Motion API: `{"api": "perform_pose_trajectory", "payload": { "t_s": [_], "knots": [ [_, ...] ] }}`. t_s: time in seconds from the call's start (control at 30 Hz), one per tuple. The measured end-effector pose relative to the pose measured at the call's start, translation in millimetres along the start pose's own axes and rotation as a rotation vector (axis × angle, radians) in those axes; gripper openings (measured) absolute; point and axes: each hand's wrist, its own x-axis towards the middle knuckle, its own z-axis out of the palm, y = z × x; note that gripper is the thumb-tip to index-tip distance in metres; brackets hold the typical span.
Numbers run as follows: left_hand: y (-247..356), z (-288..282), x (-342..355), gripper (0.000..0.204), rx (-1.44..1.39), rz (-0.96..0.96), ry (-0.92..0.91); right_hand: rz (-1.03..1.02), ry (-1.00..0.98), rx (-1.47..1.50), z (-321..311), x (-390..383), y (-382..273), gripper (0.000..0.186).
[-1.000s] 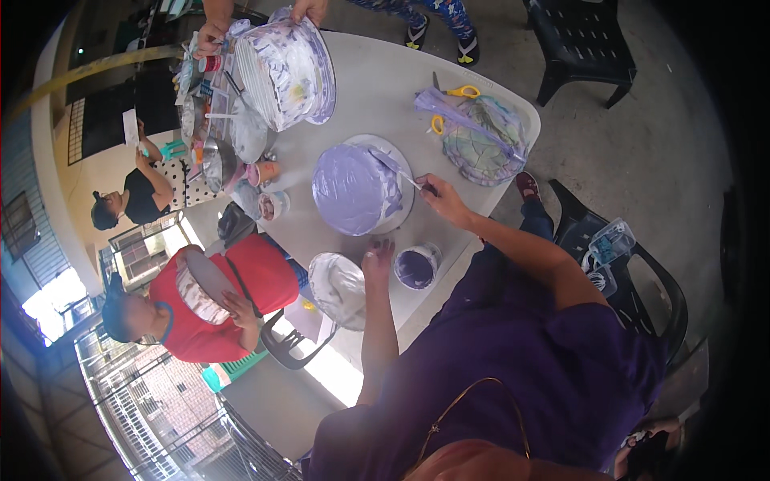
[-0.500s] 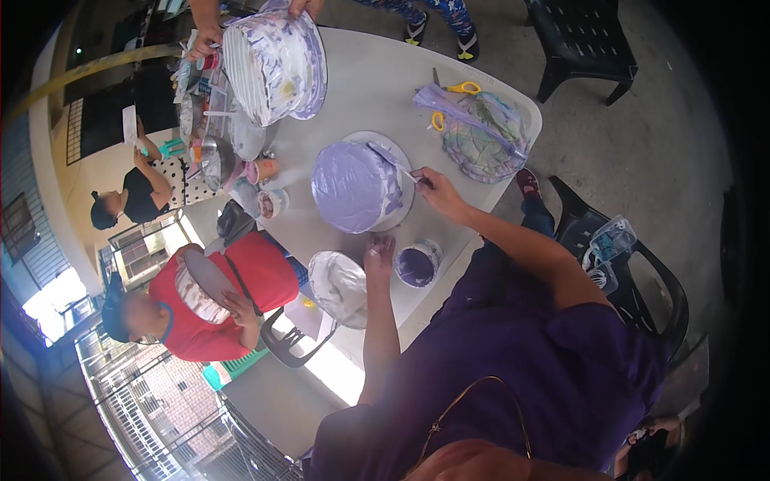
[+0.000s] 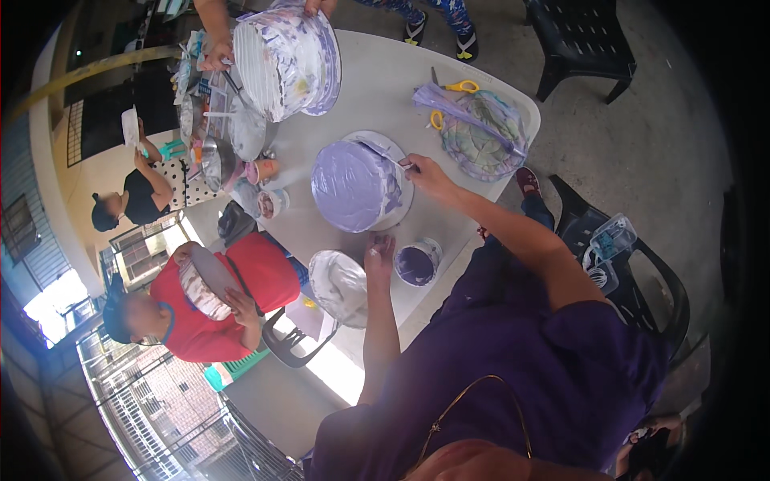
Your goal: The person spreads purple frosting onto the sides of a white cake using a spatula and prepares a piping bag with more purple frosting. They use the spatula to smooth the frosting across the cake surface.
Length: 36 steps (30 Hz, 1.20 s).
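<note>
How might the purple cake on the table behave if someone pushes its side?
The cake would probably smear and dent, because its coating looks wet and unevenly spread. It seems unlikely to tip, since it sits broad and flat on a round board. The board could slide on the smooth-looking table.

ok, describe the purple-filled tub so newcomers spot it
Find the pale table, then the round purple cake on it. Just below the cake in view is the left hand; the small tub sits right of it. Dark purple contents distinguish it from the wider, white-smeared bowl left of the hand.
</note>
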Motion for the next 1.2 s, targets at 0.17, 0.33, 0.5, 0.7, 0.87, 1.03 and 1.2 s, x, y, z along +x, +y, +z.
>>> {"api": "perform_pose_trajectory", "payload": {
  "t_s": [0.17, 0.33, 0.5, 0.7, 0.87, 1.03, 1.2],
  "knots": [
    [-2.3, -5.7, -0.7, 0.072, -0.029, 0.013, 0.000, -0.023, -0.052, 0.069, -12.6, 5.5, -27.0, 0.025],
    [0.1, -0.3, -0.9, 0.073, 0.018, 0.006, -0.002, 0.060, -0.049, -0.112, -21.7, 39.2, -22.5, 0.027],
    [-0.5, -1.4, 0.8, 0.075, 0.015, 0.000, 0.002, -0.062, -0.129, -0.124, -17.5, 39.4, -25.9, 0.022],
    [4.1, 2.6, -6.0, 0.071, 0.054, -0.014, -0.069, -0.045, -0.119, 0.372, -17.0, -9.5, 6.0, 0.027],
    [7.2, 15.2, -5.3, 0.063, 0.187, -0.072, -0.066, -0.031, 0.058, 0.313, -1.1, -18.0, 31.9, 0.025],
    [7.0, 6.4, 0.9, 0.057, 0.229, -0.082, -0.091, -0.117, 0.134, 0.122, 19.5, -34.5, 29.7, 0.023],
    [5.2, 3.8, 1.5, 0.059, 0.177, -0.083, -0.056, -0.179, 0.054, 0.223, 22.9, -56.0, 7.3, 0.023]
  ]
}}
